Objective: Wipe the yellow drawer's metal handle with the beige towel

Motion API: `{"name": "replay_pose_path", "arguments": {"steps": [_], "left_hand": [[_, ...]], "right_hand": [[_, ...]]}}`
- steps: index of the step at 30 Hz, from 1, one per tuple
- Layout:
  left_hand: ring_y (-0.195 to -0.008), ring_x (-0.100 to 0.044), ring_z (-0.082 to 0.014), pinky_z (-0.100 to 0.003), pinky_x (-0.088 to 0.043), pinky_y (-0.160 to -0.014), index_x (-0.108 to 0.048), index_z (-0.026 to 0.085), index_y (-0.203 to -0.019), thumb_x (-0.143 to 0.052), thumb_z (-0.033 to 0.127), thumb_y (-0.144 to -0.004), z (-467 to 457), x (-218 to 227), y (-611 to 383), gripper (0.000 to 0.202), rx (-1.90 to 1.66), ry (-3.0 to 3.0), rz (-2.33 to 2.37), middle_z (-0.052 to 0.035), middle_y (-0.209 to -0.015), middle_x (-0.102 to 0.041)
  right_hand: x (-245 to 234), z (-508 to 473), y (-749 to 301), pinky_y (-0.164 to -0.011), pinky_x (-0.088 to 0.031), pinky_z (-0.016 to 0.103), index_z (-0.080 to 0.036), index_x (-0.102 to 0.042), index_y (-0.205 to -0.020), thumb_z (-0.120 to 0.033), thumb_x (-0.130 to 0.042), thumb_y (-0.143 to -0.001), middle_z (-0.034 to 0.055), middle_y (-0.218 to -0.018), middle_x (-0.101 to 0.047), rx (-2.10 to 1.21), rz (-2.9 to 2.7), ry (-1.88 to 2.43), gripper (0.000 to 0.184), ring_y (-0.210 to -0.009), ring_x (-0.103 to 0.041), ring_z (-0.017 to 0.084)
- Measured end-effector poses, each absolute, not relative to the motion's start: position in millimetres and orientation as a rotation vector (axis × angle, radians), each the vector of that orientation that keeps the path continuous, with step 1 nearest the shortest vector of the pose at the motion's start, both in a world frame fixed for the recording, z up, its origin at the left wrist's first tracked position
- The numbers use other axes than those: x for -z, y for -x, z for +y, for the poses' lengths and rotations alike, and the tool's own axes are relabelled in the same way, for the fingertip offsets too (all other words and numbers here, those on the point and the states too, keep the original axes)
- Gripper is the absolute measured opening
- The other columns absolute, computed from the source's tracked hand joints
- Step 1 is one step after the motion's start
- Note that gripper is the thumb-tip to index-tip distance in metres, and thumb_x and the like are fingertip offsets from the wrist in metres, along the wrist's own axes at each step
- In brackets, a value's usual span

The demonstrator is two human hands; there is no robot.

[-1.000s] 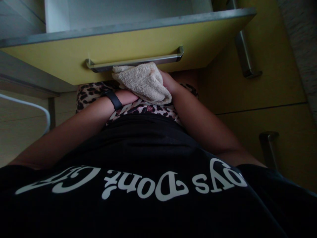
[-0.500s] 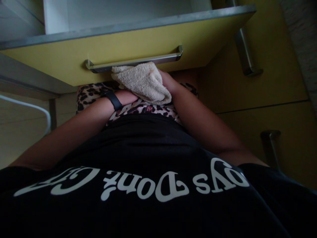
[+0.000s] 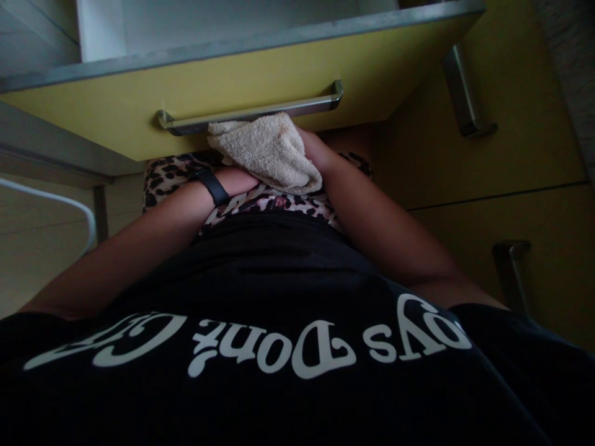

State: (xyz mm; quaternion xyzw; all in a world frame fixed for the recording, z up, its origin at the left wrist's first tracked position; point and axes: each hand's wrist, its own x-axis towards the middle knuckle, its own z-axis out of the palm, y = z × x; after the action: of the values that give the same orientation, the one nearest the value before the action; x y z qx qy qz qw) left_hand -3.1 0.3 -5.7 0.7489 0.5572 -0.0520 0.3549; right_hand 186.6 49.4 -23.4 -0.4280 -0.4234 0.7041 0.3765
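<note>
A beige terry cloth (image 3: 267,152) hangs bunched in front of my lap, just below the metal bar handle (image 3: 260,116) of a pulled-out yellow drawer (image 3: 111,102). My right hand (image 3: 310,147) is at the cloth's right side and grips it, its fingers covered by the fabric. From the lower left, my left hand (image 3: 242,179) reaches under the cloth's lower edge; its fingers are hidden, so their grip does not show. A black band (image 3: 212,188) circles my left wrist.
The pale inside of the drawer (image 3: 232,25) shows at the top. More yellow fronts with metal handles (image 3: 465,93) stand on the right. A white cable (image 3: 69,201) curves at the left. Patterned shorts (image 3: 162,179) cover my lap below the drawer front.
The view has shifted very slightly, so the drawer sits a little higher. Both hands and the cloth keep nearly the same place.
</note>
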Motion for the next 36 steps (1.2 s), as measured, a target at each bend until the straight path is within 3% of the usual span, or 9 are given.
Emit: {"name": "replay_pose_path", "arguments": {"steps": [3, 9, 15, 19, 25, 30, 36], "left_hand": [[-0.128, -0.065, -0.0216, -0.042, -0.035, -0.131, -0.077, 0.021, -0.121, -0.03, 0.052, -0.095, 1.6, 8.4, 3.0, 0.063, 0.148, -1.931, 1.452, -0.0083, -0.111, -0.078], [-0.111, -0.072, -0.0192, -0.039, -0.037, -0.129, -0.082, 0.025, -0.098, -0.031, 0.054, -0.097, 5.9, 22.9, 11.0, 0.058, 0.113, -1.953, 1.43, -0.0057, -0.086, -0.078], [-0.129, -0.065, -0.0177, -0.041, -0.032, -0.133, -0.074, 0.022, -0.128, -0.03, 0.052, -0.098, 2.9, 18.1, 7.0, 0.061, 0.09, -1.942, 1.446, -0.0072, -0.112, -0.078], [-0.133, -0.062, -0.0174, -0.038, -0.037, -0.13, -0.07, 0.026, -0.137, -0.03, 0.056, -0.097, 2.5, 16.7, 6.7, 0.064, 0.107, -1.945, 1.47, -0.0052, -0.117, -0.077], [-0.136, -0.059, -0.019, -0.04, -0.036, -0.13, -0.07, 0.025, -0.136, -0.028, 0.056, -0.097, 2.7, 15.5, 6.5, 0.066, 0.148, -1.931, 1.469, -0.0058, -0.119, -0.076], [-0.128, -0.063, -0.019, -0.038, -0.034, -0.13, -0.079, 0.027, -0.118, -0.021, 0.061, -0.097, 2.2, 14.5, 6.6, 0.07, 0.199, -1.946, 1.452, -0.0068, -0.107, -0.078], [-0.127, -0.064, -0.0193, -0.038, -0.029, -0.133, -0.08, 0.023, -0.114, -0.028, 0.059, -0.095, -0.2, 10.1, 4.1, 0.066, 0.15, -1.922, 1.467, -0.0074, -0.104, -0.078]], "right_hand": [[27.4, 53.4, -186.3, -0.127, -0.037, 0.044, 0.0, -0.07, -0.104, -0.023, -0.038, -0.101, -0.0028, -0.104, -0.075, -1.774, -1.151, 1.123, 0.039, -0.134, -0.062, 0.013], [23.6, 50.7, -187.2, -0.129, -0.038, 0.044, -0.003, -0.073, -0.108, -0.032, -0.047, -0.102, -0.0024, -0.095, -0.076, -1.771, -1.172, 1.128, 0.04, -0.121, -0.07, 0.014], [17.3, 49.1, -187.7, -0.133, -0.03, 0.043, -0.004, -0.073, -0.104, -0.027, -0.048, -0.102, -0.0042, -0.096, -0.076, -1.785, -1.201, 1.134, 0.035, -0.129, -0.066, 0.014], [23.1, 53.1, -189.1, -0.134, -0.03, 0.042, -0.008, -0.074, -0.103, -0.025, -0.052, -0.1, -0.0075, -0.098, -0.076, -1.74, -1.285, 1.089, 0.028, -0.128, -0.066, 0.012], [24.2, 55.2, -188.4, -0.134, -0.03, 0.043, -0.006, -0.073, -0.106, -0.024, -0.052, -0.1, -0.0043, -0.105, -0.077, -1.743, -1.268, 1.143, 0.028, -0.131, -0.065, 0.014], [31.9, 58.4, -185.7, -0.133, -0.03, 0.045, -0.007, -0.073, -0.11, -0.031, -0.053, -0.101, -0.0038, -0.108, -0.077, -1.76, -1.258, 1.118, 0.033, -0.131, -0.066, 0.015], [37.9, 62.2, -186.4, -0.134, -0.029, 0.044, -0.005, -0.073, -0.11, -0.031, -0.049, -0.102, -0.0019, -0.112, -0.077, -1.772, -1.267, 1.117, 0.036, -0.132, -0.065, 0.014]]}}
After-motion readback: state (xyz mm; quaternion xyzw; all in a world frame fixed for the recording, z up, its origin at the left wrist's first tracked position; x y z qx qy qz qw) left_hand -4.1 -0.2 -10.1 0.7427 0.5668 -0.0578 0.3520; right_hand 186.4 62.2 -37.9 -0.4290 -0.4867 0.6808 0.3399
